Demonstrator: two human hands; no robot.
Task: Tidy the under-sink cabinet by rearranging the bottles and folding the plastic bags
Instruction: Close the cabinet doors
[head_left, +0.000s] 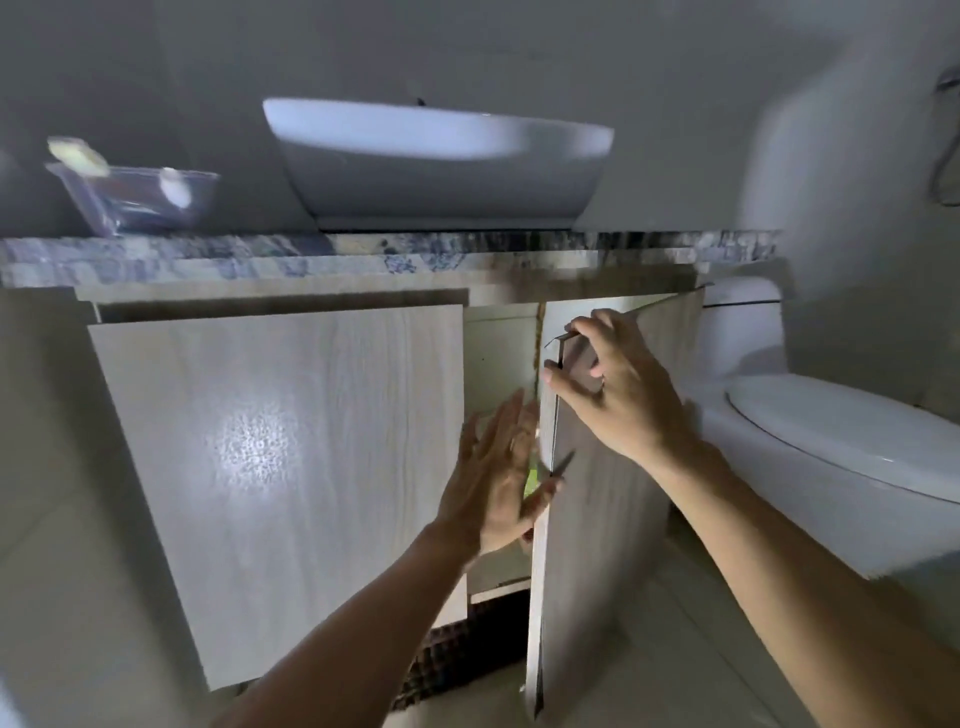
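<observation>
The under-sink cabinet has two pale wood-grain doors. The left door (280, 467) is closed. The right door (602, 545) stands partly ajar, its edge turned toward me. My right hand (613, 395) is shut on the right door's handle near its top edge. My left hand (493, 478) is open with fingers spread, held in the gap between the two doors. A sliver of something green (531, 480) shows behind my left hand inside the cabinet. Bottles and bags are hidden from view.
A white basin (441, 161) sits on a marbled countertop (208, 254) above the cabinet. A clear plastic tub (140, 200) stands at the counter's left. A white toilet (831, 457) is close on the right of the ajar door. Pale floor tiles lie below.
</observation>
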